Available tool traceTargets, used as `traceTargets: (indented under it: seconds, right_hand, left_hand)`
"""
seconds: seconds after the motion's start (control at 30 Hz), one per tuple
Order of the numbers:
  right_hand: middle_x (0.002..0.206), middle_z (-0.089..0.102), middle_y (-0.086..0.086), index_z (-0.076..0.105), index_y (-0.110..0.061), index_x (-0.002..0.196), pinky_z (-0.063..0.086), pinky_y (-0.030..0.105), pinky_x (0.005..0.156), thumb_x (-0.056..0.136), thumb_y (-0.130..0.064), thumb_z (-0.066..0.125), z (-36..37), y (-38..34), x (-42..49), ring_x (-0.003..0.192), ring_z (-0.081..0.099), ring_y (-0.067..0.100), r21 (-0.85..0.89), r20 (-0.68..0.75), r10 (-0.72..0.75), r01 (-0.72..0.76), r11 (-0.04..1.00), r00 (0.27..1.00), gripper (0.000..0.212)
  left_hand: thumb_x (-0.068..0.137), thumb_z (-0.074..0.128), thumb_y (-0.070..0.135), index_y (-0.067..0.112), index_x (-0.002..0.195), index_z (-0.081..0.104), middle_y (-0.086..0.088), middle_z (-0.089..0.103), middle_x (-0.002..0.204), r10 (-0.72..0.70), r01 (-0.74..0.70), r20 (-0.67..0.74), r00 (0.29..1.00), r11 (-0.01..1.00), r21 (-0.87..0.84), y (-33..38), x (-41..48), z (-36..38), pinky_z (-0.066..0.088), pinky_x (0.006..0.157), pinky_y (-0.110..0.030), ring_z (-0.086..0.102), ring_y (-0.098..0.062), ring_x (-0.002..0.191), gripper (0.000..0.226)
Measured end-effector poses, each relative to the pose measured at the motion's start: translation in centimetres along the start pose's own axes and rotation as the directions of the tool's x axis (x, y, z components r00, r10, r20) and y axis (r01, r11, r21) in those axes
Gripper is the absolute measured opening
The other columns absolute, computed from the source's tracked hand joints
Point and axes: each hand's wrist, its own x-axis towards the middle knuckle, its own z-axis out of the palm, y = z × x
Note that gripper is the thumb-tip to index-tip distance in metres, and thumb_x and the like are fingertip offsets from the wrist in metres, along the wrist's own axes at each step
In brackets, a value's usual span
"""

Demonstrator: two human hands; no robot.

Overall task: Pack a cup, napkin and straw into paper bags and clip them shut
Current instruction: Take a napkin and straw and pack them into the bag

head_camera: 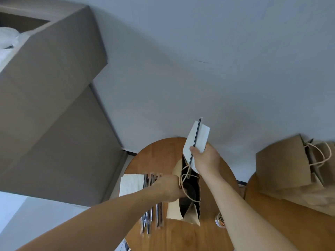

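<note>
One napkin (203, 138) and straw (196, 133) in right hand (204, 160) above bag (192, 217), left hand (168, 187) around its rim.

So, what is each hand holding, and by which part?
Right hand pinches napkin and straw by their lower halves; left hand grips paper bag at its rim.

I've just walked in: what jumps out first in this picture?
The right hand, at centre, holds a white napkin and a dark straw together over the mouth of an open paper bag on the round wooden table. The left hand grips the bag's top edge. More brown bags lie on a second table at right.
</note>
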Motion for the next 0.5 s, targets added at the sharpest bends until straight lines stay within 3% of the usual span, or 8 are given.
traceTargets:
  seconds: [0.07,0.17,0.27,0.37,0.5]
  right_hand:
    - [0.097,0.067,-0.006,0.065,-0.018,0.109,0.034,0.008,0.047,0.090,-0.030,0.065,0.5,0.2,-0.8,0.076,0.060,0.006,-0.034,0.047,0.008,-0.006,0.999,0.999,0.022]
    - [0.108,0.067,-0.003,0.062,-0.018,0.117,0.034,0.006,0.051,0.093,-0.030,0.063,0.5,0.5,-2.1,0.081,0.058,0.009,-0.129,0.164,-0.007,0.028,0.991,0.987,0.026]
    - [0.113,0.065,-0.004,0.060,-0.020,0.120,0.035,0.008,0.055,0.093,-0.028,0.063,0.0,0.9,-3.4,0.090,0.059,0.011,-0.193,0.237,-0.006,0.053,0.980,0.972,0.028]
    - [0.108,0.066,-0.003,0.062,-0.019,0.113,0.036,0.013,0.055,0.092,-0.026,0.064,-0.4,1.8,-4.3,0.090,0.061,0.014,-0.330,0.325,0.060,0.053,0.943,0.944,0.022]
    - [0.090,0.057,-0.010,0.053,-0.028,0.097,0.038,0.013,0.054,0.094,-0.025,0.063,-0.1,3.6,-5.1,0.073,0.053,0.006,-0.496,0.353,0.135,0.063,0.866,0.926,0.011]
  left_hand:
    - [0.091,0.053,0.041,0.010,0.086,0.070,-0.008,0.073,0.074,-0.073,0.075,0.020,0.997,0.989,-0.124,0.0,0.0,0.1,0.063,0.073,-0.037,0.073,-0.024,0.068,0.036]
    - [0.093,0.051,0.030,0.004,0.093,0.067,-0.016,0.074,0.076,-0.178,0.200,0.095,0.979,0.919,-0.340,-0.2,-0.4,-0.3,0.062,0.069,-0.034,0.073,-0.025,0.065,0.031]
    - [0.092,0.048,0.021,0.001,0.089,0.064,-0.016,0.074,0.073,-0.184,0.214,0.109,0.977,0.855,-0.472,-0.2,-0.8,-0.7,0.056,0.056,-0.028,0.069,-0.022,0.058,0.026]
    - [0.093,0.047,0.015,0.000,0.084,0.062,-0.014,0.069,0.065,-0.188,0.237,0.145,0.971,0.779,-0.581,0.0,-1.3,-1.1,0.044,0.045,-0.022,0.063,-0.020,0.050,0.023]
    - [0.090,0.044,0.011,-0.003,0.087,0.062,-0.017,0.070,0.068,-0.178,0.233,0.150,0.973,0.762,-0.604,-0.3,-1.7,-1.4,0.044,0.045,-0.021,0.065,-0.023,0.054,0.024]
